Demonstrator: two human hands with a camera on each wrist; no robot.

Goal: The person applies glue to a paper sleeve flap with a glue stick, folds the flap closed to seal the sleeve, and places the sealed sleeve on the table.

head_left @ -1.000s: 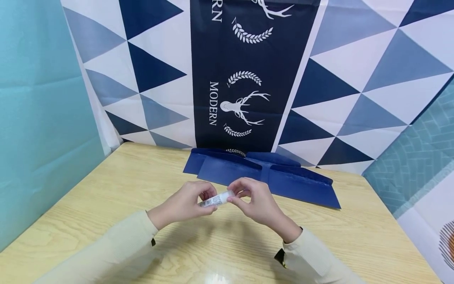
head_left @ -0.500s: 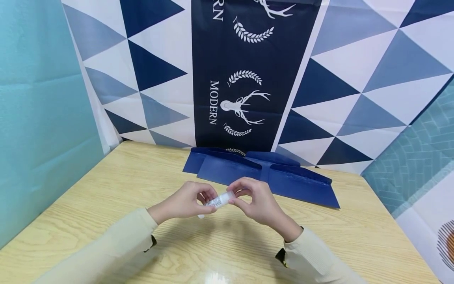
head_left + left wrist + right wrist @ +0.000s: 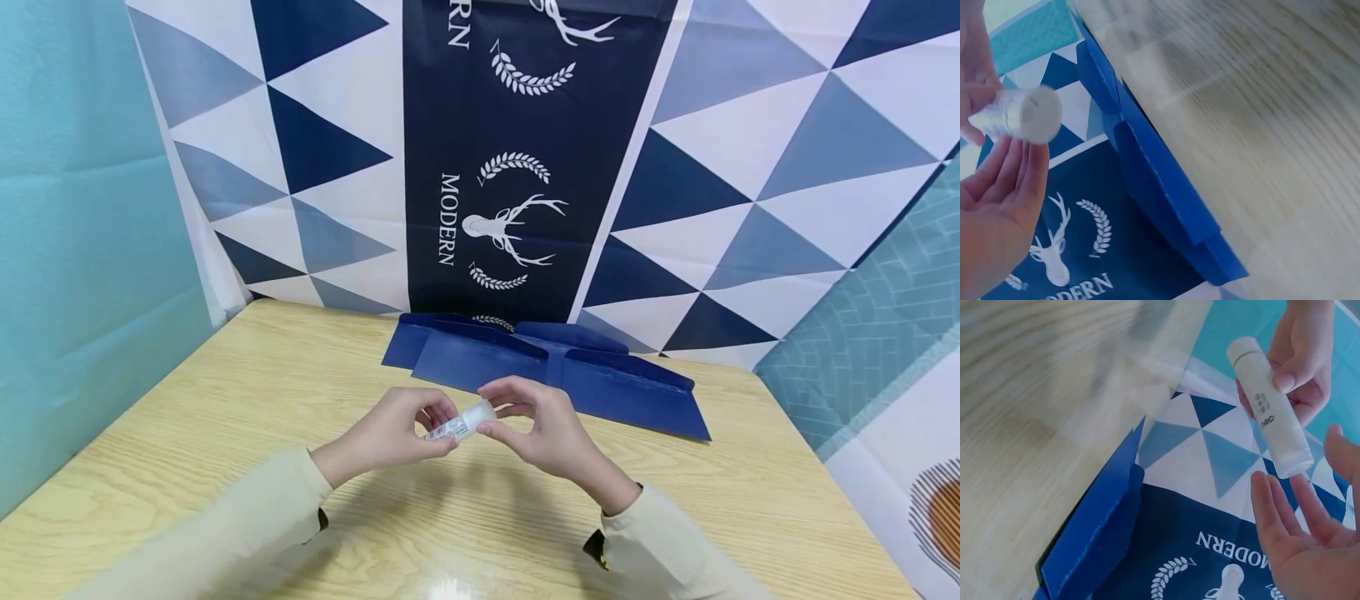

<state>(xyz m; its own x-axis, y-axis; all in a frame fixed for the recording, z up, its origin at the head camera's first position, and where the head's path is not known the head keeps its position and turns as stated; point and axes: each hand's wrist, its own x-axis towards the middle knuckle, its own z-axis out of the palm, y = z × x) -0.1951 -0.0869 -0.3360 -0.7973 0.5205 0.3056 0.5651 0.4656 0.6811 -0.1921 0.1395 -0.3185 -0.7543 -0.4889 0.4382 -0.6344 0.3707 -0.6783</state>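
A white glue stick [image 3: 463,422], a capped tube with small dark print and a barcode, is held tilted above the table. My left hand [image 3: 390,429] grips it between thumb and fingers near its lower end. In the right wrist view, the capped end of the glue stick [image 3: 1270,409] points up and left. My right hand [image 3: 543,429] is at the other end, its fingers slightly bent. Its fingertips [image 3: 1263,484] lie right at the bottom of the tube, while the thumb stands apart from it. In the left wrist view, the tube's round end faces the camera.
Several dark blue envelopes [image 3: 480,357] with raised flaps lie overlapping at the back of the wooden table [image 3: 300,367]. Behind them hangs a patterned curtain [image 3: 337,167] with triangles and deer heads. A turquoise sheet [image 3: 82,250] borders the left side.
The glue stick has turned and tilted a little in the left hand; its white lower end showed below that hand half a second ago. The right fingers have loosened slightly around the upper end.
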